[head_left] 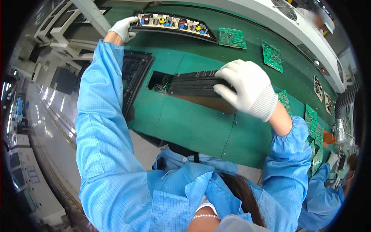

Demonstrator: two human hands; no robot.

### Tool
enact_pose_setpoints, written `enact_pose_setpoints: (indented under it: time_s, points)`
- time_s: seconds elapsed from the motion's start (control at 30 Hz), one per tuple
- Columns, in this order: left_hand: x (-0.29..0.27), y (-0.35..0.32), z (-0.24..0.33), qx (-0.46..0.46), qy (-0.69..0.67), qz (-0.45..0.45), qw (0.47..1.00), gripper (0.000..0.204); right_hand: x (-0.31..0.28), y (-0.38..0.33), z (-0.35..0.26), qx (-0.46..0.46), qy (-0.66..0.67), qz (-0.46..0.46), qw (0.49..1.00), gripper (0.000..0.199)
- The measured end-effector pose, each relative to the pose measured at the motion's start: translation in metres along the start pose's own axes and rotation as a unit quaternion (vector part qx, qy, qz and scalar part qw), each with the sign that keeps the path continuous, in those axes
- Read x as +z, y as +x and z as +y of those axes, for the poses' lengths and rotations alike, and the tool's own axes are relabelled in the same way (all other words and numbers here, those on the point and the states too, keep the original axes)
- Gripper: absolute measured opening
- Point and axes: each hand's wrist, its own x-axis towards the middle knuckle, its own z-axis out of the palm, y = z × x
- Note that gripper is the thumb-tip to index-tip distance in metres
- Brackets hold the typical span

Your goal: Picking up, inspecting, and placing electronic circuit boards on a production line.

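Your right hand [249,89], white glove, lies nearest: fingers spread flat, pressing on black slotted rack [197,83] over opening in green surface [193,123], gripping nothing. Keep palm steady so rack does not slide. Farther, left hand [123,28] closes on left end of black tray with circuit board [172,25]. Support tray level, avoid touching components. Tray long axis runs left to right, components facing up, at far edge of surface.

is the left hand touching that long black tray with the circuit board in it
Touching. The head view shows the gloved left hand gripping the end of the black tray, its fingers wrapped over the edge.
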Motion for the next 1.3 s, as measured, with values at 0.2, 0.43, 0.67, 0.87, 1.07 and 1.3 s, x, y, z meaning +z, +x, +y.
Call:
enact_pose_setpoints:
  time_s: [0.2, 0.43, 0.67, 0.87, 1.07, 1.3]
  points:
    - [-0.051, -0.118, 0.029, -0.001, -0.017, 0.071, 0.997, 0.012, 0.003, -0.001, -0.003, 0.007, -0.007, 0.012, 1.000, 0.022]
    - [-0.125, -0.288, -0.012, 0.074, -0.149, 0.115, 0.979, 0.010, 0.001, -0.001, -0.003, 0.009, -0.002, -0.002, 1.000, 0.023]
    - [-0.110, -0.354, -0.117, 0.148, -0.186, 0.360, 0.902, 0.011, 0.002, -0.001, -0.005, 0.014, 0.005, -0.002, 1.000, 0.020]
    - [-0.098, -0.347, -0.176, 0.133, -0.246, 0.317, 0.906, 0.033, -0.001, 0.001, -0.007, 0.005, 0.005, -0.006, 1.000, 0.019]
    - [-0.095, -0.336, -0.182, 0.099, -0.246, 0.269, 0.926, 0.040, 0.001, 0.000, -0.007, 0.008, -0.005, -0.017, 1.000, 0.019]
    - [-0.100, -0.365, -0.158, -0.024, -0.047, 0.225, 0.973, 0.053, -0.001, 0.002, -0.008, 0.011, -0.007, -0.022, 1.000, 0.020]
